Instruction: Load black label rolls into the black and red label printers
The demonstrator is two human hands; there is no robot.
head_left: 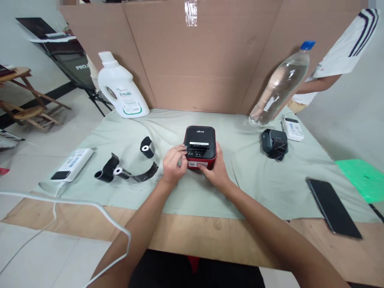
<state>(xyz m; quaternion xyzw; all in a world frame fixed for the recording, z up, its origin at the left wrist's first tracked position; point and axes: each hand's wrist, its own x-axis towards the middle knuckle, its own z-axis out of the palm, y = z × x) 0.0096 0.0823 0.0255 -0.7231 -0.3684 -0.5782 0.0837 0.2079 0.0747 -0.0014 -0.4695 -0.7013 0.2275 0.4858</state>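
Observation:
A small black and red thermal printer (200, 138) rests on the cloth in the middle of the table, with a strip of white paper showing at its slot. My right hand (217, 170) grips its right side, thumb on the front face by a white label. On the other side, the curled fingers of my left hand (175, 163) press against the printer's left front corner. To the left lie a small roll with a white core (147, 148) and a second, partly unwound black roll (118, 171). The undersides of my fingers are hidden.
A white jug (123, 90) and a clear bottle (282, 86) stand before a cardboard screen (204, 52). Power banks (73, 164), a dark wrapped object (274, 144) and a phone (333, 208) lie around. A white cable (90, 203) crosses front left. Another person stands behind, right.

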